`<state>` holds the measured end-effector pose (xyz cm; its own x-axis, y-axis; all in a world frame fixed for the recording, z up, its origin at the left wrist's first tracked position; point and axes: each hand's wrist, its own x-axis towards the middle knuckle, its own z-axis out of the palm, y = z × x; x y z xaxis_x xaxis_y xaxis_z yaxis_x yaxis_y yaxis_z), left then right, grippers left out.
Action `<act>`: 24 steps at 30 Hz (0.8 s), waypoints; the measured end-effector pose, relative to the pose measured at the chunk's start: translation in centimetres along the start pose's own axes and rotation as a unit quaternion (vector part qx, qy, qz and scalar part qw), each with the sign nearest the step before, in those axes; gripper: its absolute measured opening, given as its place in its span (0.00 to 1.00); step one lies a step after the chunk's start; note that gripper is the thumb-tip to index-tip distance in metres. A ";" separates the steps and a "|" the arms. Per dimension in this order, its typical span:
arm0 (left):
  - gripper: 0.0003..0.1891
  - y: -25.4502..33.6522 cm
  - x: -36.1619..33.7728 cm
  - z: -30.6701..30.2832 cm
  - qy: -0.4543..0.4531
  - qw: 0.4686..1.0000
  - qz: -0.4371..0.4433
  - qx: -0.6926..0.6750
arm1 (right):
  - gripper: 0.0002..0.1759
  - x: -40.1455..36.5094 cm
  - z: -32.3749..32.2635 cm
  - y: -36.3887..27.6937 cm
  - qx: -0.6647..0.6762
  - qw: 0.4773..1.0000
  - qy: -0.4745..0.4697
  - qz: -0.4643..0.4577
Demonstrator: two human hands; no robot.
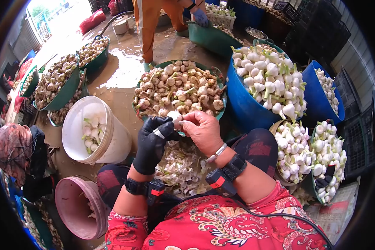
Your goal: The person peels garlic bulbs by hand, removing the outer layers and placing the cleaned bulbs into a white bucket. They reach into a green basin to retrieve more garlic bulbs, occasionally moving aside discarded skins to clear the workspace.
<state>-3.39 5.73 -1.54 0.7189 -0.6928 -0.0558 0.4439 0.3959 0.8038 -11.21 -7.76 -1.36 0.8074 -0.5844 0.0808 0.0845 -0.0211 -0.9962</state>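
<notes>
A pale garlic bulb (175, 117) is held up between my hands, partly covered by the fingers. My left hand (153, 143), in a black glove with a light band round one finger, is closed on the bulb from the left. From the right, the bare thumb and fingers of my right hand (203, 130) pinch its side. Just beyond them sits a wide green tub (136, 109) heaped with unpeeled, brownish garlic bulbs (180, 85). Below my hands, between my knees, lies a pile of loose garlic skins (180, 168).
To the left stand a white bucket (117, 139) with some peeled bulbs and a pink bucket (66, 204). At right, a blue tub (239, 98) brims with clean garlic. Another person's orange trousers (148, 25) and gloved hand (201, 17) are ahead; someone else sits at left.
</notes>
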 end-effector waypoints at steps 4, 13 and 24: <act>0.07 -0.8 0.2 -1.1 -0.020 0.968 0.104 0.229 | 0.04 0.1 -0.4 -0.2 -0.078 0.997 -0.007 -0.001; 0.08 -0.8 -0.3 -1.1 -0.002 0.994 0.033 0.103 | 0.05 1.4 0.0 1.1 -0.017 0.999 0.005 0.049; 0.14 0.0 -0.1 -1.3 0.006 0.998 -0.004 -0.061 | 0.06 0.6 -0.7 -0.7 0.090 0.987 -0.030 0.133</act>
<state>-2.72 6.59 -2.29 0.7212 -0.6893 -0.0687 0.5104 0.4617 0.7254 -11.17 -8.63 -0.59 0.8481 -0.5001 -0.1749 -0.0371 0.2732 -0.9612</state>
